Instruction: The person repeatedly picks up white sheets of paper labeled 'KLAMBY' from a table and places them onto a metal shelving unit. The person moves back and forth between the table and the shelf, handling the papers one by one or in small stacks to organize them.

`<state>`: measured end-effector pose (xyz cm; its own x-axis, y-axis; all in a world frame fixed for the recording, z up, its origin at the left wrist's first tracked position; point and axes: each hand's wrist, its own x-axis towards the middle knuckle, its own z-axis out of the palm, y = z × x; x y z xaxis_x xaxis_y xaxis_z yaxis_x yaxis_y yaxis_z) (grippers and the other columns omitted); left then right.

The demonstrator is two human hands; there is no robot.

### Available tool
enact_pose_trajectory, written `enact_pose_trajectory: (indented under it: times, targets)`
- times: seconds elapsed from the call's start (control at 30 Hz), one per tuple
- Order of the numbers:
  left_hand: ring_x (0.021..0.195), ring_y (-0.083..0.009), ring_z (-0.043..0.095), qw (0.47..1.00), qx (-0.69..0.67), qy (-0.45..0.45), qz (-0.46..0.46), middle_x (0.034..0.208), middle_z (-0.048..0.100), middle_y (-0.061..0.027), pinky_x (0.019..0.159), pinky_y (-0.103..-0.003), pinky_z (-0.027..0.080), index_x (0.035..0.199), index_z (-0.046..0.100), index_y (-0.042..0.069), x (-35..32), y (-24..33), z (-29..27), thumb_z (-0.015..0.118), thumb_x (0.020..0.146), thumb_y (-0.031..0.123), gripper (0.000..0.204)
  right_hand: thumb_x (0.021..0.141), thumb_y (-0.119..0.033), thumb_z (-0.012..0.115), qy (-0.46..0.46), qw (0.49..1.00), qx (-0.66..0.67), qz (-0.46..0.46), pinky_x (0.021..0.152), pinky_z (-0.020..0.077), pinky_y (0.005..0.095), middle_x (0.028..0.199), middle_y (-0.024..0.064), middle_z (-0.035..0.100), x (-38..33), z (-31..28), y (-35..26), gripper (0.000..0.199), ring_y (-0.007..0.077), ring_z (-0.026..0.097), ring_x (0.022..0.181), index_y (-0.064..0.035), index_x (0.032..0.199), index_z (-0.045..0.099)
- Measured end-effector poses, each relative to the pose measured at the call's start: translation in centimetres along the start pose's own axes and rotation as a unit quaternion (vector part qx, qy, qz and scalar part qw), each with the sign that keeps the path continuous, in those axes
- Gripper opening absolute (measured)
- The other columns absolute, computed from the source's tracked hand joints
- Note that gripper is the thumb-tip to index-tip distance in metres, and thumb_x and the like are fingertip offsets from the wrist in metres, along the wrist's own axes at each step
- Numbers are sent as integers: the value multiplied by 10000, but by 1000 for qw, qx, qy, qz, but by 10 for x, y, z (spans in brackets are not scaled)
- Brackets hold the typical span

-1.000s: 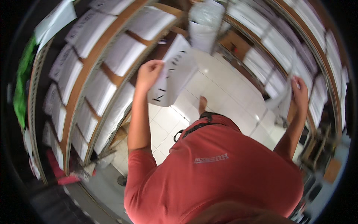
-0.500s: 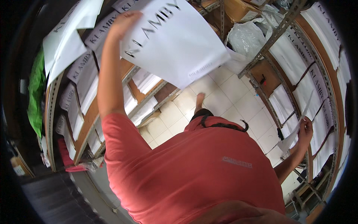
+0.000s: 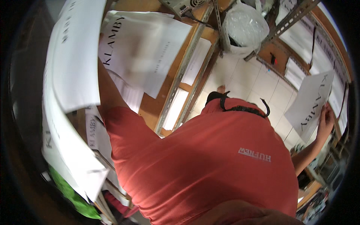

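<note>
My left arm reaches up along the left shelf. Only a sliver of my left hand (image 3: 101,36) shows, at the left edge of a large white printed sheet (image 3: 150,48); its fingers are hidden. That sheet rests over the stack on the shelf. Closer to me, big white sheets (image 3: 77,63) hang down and cover the hand's left side. Out to the right, my right hand (image 3: 325,120) pinches a smaller white printed sheet (image 3: 310,103) by its lower right edge, beside the right-hand shelves.
Metal-framed wooden shelves (image 3: 153,110) with white stacks run along the left. A clear plastic bag (image 3: 245,28) hangs near a metal post at the far end. A grey electrical box (image 3: 187,6) with a cable sits on top. Green plastic (image 3: 71,193) lies low at left.
The view has swung to the left. The large sheet, lifted by my left hand before, now lies against the shelf stack. My right hand's sheet has turned from nearly edge-on to show its printed face.
</note>
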<state>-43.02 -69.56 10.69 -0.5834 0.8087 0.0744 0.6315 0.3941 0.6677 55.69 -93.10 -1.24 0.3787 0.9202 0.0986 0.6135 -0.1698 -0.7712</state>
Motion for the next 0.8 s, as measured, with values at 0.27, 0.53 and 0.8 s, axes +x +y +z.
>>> enact_pose_trajectory:
  times: [0.27,0.53,0.8]
  targets:
    - [1047,-256,619,984,172,42,13,1129,670,-120,912,-382,482,1243,640,103,78,-29,8,683,843,390,494,990,-226,589,11,994,-5,105,842,419,211,991,19,636,-25,27,-44,298,87,545,907,22,1154,616]
    - [1045,-286,629,944,318,84,18,1124,677,-139,912,-403,486,1232,649,119,107,-28,4,663,856,386,461,1004,-219,564,-10,992,-60,112,914,418,236,1085,56,625,-26,23,-58,344,112,557,992,48,1219,590]
    - [1043,-315,640,840,519,128,93,1119,684,-159,912,-423,491,1220,659,135,105,32,38,643,868,381,430,985,-229,593,7,991,-18,132,907,454,260,1073,109,669,-35,20,-47,363,133,603,986,54,1213,602]
